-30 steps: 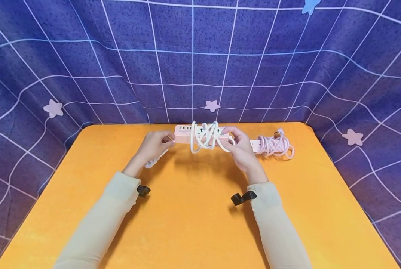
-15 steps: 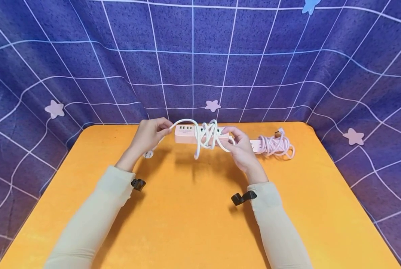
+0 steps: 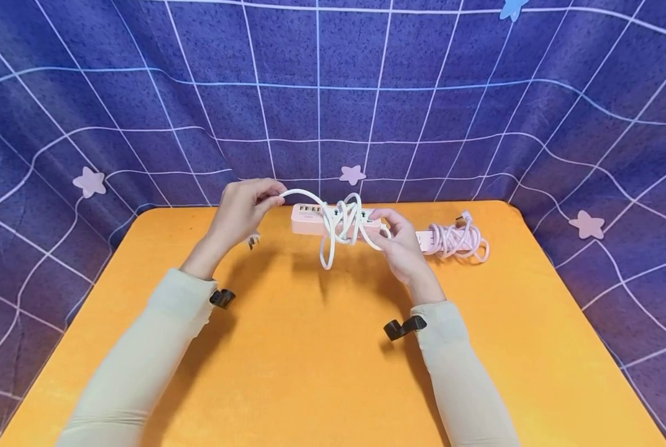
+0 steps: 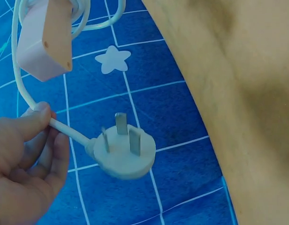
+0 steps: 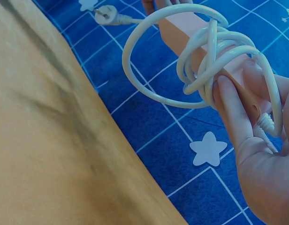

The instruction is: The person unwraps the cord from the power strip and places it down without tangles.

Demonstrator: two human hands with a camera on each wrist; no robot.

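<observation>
A pink and white power strip (image 3: 306, 225) with a row of USB ports is held up over the table's far side. My right hand (image 3: 401, 247) grips its right end. White cord (image 3: 341, 228) is wound loosely round the strip's middle, and one loop hangs below it. With thumb and fingertips my left hand (image 3: 242, 208) pinches the cord near its plug end, left of the strip. In the left wrist view the white three-pin plug (image 4: 123, 152) dangles just past those fingers, pins showing. The right wrist view shows the cord leaving the strip's end (image 5: 266, 124) beside the palm.
A second power strip (image 3: 424, 241), wrapped in its pinkish cord (image 3: 453, 241), lies on the yellow-orange table (image 3: 333, 360) right of my right hand. A dark blue grid-patterned curtain (image 3: 288, 112) with star shapes stands behind the table and along both sides.
My left hand has risen and moved left, drawing the cord's free end away from the strip. A loop has loosened and hangs lower. The right hand stays in place, gripping the strip.
</observation>
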